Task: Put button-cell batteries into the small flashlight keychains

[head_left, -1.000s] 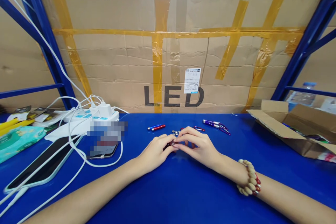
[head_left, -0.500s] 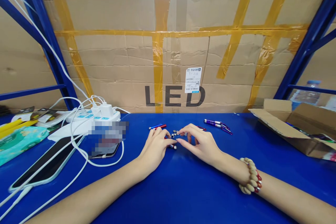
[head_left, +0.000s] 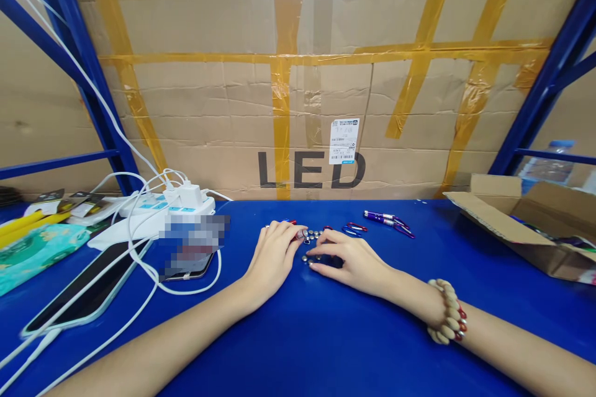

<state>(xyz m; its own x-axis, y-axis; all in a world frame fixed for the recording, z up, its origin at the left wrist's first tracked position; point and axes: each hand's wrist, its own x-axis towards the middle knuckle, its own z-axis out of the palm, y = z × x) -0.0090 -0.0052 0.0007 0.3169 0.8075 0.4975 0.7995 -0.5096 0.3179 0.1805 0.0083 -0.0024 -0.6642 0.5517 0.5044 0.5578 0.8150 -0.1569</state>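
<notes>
A cardboard panel [head_left: 209,111] printed LED stands upright behind a blue tabletop [head_left: 326,335]; strips of brown tape cross it and a white label is fixed to its face. A blue rack frame [head_left: 114,136] flanks the panel on both sides. An open cardboard box [head_left: 521,245] sits at the right of the tabletop. At the left lies a smartphone [head_left: 88,288] with a pale rim, and beyond it rests a white power strip [head_left: 205,205] with plugs inserted.

The left hand [head_left: 272,254] and right hand [head_left: 358,257] are positioned at the middle, apart from each other. A beaded bracelet [head_left: 444,313] encircles the right wrist. Beyond the right hand lies a purple keychain penlight [head_left: 377,218]; nearer are a red carabiner [head_left: 357,227] and a blue carabiner [head_left: 352,232].

The left hand pinches a short red-and-silver cylinder [head_left: 302,233] between thumb and forefinger. The right thumb and forefinger stand spread, near silver button cells [head_left: 305,258]; contact with a cell cannot be confirmed from here. Further cells are clustered just beside the pinched cylinder
</notes>
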